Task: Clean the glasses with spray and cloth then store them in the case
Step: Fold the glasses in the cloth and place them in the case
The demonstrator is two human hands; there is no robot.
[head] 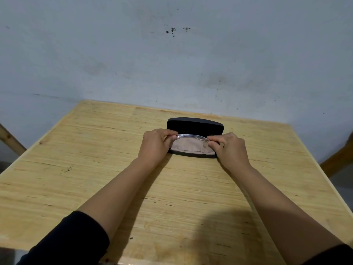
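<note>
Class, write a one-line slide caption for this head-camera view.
Both hands, left hand and right hand, hold clear-framed glasses over an open black case with a beige cloth inside, on a wooden table.

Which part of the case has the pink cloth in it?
The bottom half of the case, nearest the person. The black lid stands up behind the cloth, showing none.

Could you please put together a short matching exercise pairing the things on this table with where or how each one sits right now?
Things:
1. glasses
2. cloth
3. case lid
4. left hand

States:
A. standing open at the back
B. lying in the case's lower half
C. held at both ends over the case
D. pinching the glasses' left end

Pairs: 1-C, 2-B, 3-A, 4-D
</note>
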